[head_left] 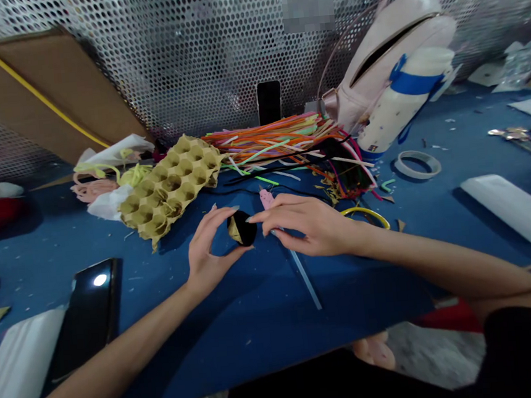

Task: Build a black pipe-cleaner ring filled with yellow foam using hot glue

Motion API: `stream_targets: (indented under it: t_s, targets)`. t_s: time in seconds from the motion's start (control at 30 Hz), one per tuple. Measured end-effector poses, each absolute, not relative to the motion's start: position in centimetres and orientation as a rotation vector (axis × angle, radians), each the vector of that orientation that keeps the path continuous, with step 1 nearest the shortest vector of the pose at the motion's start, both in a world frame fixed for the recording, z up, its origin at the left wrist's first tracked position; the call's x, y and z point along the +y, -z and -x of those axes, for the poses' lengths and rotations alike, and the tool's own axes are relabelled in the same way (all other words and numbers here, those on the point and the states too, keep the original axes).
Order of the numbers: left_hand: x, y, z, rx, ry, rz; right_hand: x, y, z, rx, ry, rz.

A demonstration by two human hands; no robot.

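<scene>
A small round black piece with a tan folded face (241, 228) sits between my hands above the blue table top (204, 347). My left hand (213, 248) curves around it, with thumb and fingertips on its edges. My right hand (309, 225) reaches in from the right, and its index fingertip touches the piece's upper right edge. Under that palm lies a thin pale blue strip (304, 275), and a small pink piece (267, 199) sits just beyond the fingers. I cannot tell whether the two are joined.
A tan egg tray (169, 186) and a heap of multicoloured straws (272, 139) lie just beyond my hands. A yellow ring (365, 215), a tape roll (417, 164), a pale bag (392, 58), a bottle (400, 97) and a black phone (87, 313) surround them.
</scene>
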State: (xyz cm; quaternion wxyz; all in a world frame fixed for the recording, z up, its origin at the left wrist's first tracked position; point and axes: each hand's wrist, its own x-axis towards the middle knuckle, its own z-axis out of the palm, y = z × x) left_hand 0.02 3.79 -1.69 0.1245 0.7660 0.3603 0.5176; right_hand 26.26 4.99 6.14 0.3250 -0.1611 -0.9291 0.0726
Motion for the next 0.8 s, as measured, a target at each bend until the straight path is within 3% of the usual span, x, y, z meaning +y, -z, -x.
stream_targets:
  t_s: [0.8]
  targets:
    - [3.49,1.36,-0.17,1.048,-1.478,-2.367,5.12,-6.27,-26.39,-2.389,-0.378,0.446]
